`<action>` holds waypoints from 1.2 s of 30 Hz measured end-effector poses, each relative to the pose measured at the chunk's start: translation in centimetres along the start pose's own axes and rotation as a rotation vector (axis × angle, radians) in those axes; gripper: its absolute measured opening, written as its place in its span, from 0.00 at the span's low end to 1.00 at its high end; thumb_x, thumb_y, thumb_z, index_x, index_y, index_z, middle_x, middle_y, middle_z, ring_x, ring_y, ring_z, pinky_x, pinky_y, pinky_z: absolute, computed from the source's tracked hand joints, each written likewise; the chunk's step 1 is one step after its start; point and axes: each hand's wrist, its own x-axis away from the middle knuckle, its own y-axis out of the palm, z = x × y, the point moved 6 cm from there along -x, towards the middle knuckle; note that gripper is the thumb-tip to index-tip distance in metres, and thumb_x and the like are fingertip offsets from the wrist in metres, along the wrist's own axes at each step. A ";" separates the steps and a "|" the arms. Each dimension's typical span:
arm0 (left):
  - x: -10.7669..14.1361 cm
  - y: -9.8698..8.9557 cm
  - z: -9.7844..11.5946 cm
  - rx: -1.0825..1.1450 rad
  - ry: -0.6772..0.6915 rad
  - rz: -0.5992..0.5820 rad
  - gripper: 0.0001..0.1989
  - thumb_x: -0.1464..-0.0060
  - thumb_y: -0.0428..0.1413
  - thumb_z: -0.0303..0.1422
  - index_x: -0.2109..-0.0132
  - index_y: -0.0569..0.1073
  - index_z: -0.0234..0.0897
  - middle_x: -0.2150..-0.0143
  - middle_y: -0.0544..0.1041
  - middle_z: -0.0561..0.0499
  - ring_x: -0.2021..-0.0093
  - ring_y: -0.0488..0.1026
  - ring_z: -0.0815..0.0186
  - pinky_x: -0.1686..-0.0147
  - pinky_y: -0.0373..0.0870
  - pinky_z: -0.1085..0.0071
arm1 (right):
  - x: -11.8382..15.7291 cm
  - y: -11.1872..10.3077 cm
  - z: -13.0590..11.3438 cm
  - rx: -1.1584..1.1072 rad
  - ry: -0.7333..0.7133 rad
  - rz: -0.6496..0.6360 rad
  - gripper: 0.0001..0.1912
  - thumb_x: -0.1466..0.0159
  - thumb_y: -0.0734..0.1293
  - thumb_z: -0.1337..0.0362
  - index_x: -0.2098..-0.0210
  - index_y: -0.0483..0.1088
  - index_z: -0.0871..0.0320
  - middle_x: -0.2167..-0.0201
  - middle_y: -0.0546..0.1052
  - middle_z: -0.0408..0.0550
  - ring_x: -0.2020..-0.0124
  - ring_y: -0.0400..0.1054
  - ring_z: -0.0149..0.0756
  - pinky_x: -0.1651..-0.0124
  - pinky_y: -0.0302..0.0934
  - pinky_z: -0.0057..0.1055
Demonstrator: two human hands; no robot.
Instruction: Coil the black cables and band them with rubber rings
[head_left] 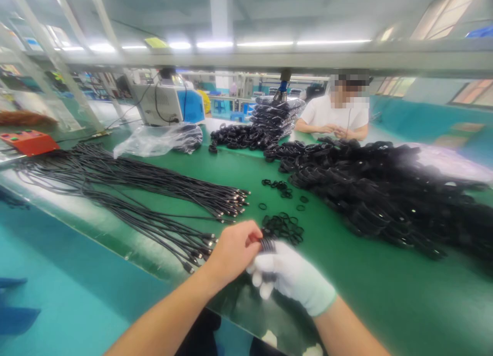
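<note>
My gloved right hand (288, 274) is closed around a coiled black cable (268, 245), whose loops show above the fingers. My bare left hand (235, 247) meets it from the left, fingers curled in and pinching at the coil's side; the fingertips are partly hidden. Just beyond both hands lies a small pile of black rubber rings (283, 227). To the left, long straight black cables (154, 179) lie in bundles, their metal plugs pointing towards my hands.
A large heap of coiled black cables (370, 186) covers the right side of the green table (239, 166). Across it sits a co-worker (352, 114). A clear plastic bag (150, 140), a grey-and-blue machine (169, 107) and a red control box (29, 142) stand at the back left.
</note>
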 end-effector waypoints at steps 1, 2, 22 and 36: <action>-0.6 -0.6 -0.2 -0.003 0.014 -0.014 0.07 0.51 0.53 0.28 0.63 0.73 0.39 0.68 0.76 0.54 0.69 0.71 0.67 0.67 0.65 0.74 | 0.3 -0.5 -0.5 -0.037 -0.015 0.027 0.15 0.48 0.72 0.63 0.63 0.69 0.65 0.72 0.73 0.50 0.76 0.69 0.32 0.80 0.64 0.25; -1.2 -1.3 -0.6 -0.031 0.020 -0.011 0.07 0.50 0.53 0.31 0.62 0.73 0.39 0.67 0.76 0.54 0.68 0.71 0.67 0.67 0.65 0.74 | 0.6 -1.2 -1.2 -0.079 -0.032 0.052 0.17 0.48 0.72 0.63 0.61 0.69 0.64 0.71 0.74 0.50 0.74 0.70 0.34 0.78 0.65 0.26; -3.4 -0.6 -2.1 -0.160 -0.004 -0.200 0.03 0.51 0.52 0.28 0.71 0.70 0.38 0.71 0.72 0.53 0.69 0.68 0.66 0.68 0.61 0.73 | 1.8 -4.5 -3.9 -0.181 -0.187 0.183 0.20 0.43 0.70 0.62 0.53 0.66 0.60 0.60 0.75 0.54 0.66 0.73 0.38 0.72 0.68 0.31; -0.2 3.7 -0.8 0.628 -0.222 -0.169 0.06 0.49 0.53 0.31 0.70 0.65 0.33 0.78 0.66 0.56 0.78 0.64 0.73 0.76 0.60 0.77 | -0.2 -2.7 -1.8 -0.207 -0.326 0.224 0.20 0.49 0.72 0.63 0.59 0.65 0.59 0.81 0.68 0.37 0.85 0.59 0.23 0.87 0.53 0.18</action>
